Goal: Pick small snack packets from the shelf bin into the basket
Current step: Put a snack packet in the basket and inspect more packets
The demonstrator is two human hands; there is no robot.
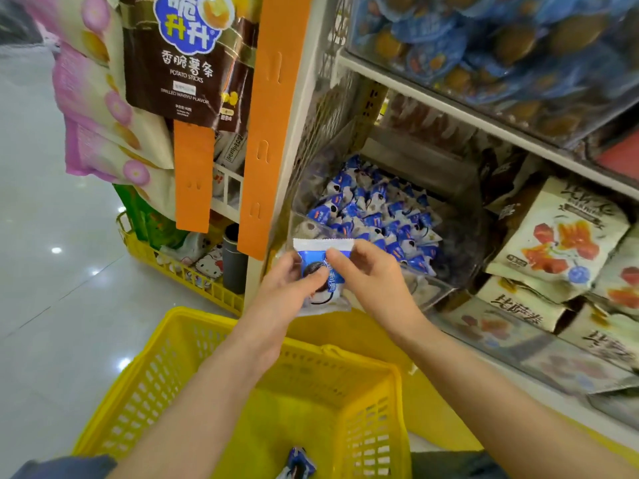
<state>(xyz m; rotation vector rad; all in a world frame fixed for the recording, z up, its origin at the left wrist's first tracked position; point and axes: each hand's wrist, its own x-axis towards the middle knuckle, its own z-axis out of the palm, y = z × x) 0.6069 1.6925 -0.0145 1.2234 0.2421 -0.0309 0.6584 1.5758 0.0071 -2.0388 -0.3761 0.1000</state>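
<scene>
A blue-and-white snack packet (323, 248) with a dark cookie picture is held upright in front of the shelf, above the basket's far rim. My left hand (287, 288) grips its lower left side with the thumb across the front. My right hand (366, 274) pinches its upper right part. Behind them a clear shelf bin (446, 281) holds several similar blue packets (377, 212). The yellow basket (193, 344) stands below, with one blue packet (298, 466) lying on its bottom.
Boxes of pale snack packs (560, 236) fill the shelf to the right of the bin. An upper shelf carries blue wrapped items (484, 43). Hanging chip bags (186, 53) and orange strips (266, 126) are at the left, above another yellow basket (179, 271) on the floor.
</scene>
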